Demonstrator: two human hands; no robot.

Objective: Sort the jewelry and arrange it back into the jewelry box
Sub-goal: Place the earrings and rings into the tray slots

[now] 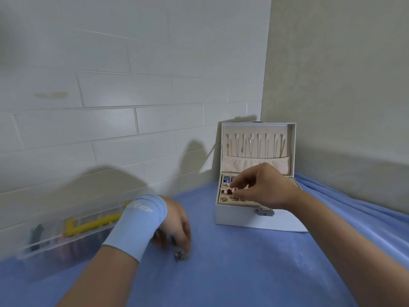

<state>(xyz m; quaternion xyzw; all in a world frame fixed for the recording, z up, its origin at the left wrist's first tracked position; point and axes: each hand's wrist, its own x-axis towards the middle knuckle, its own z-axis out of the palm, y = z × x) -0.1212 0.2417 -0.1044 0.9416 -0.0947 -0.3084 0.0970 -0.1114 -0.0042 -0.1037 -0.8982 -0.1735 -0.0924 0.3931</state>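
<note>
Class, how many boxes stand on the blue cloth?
2: the open white jewelry box in the far corner, and a clear plastic storage box along the tiled wall. Others may lie outside view.

A white jewelry box [239, 220] stands open on the blue cloth [243, 262] in the corner, its lid upright. Thin necklaces [254, 145] hang in a row inside the lid. The tray holds a blue piece [226, 179], a red and white piece [228, 191] and small gold pieces [224, 198]. A silver piece [180, 255] lies on the cloth, well apart from the box.
</note>
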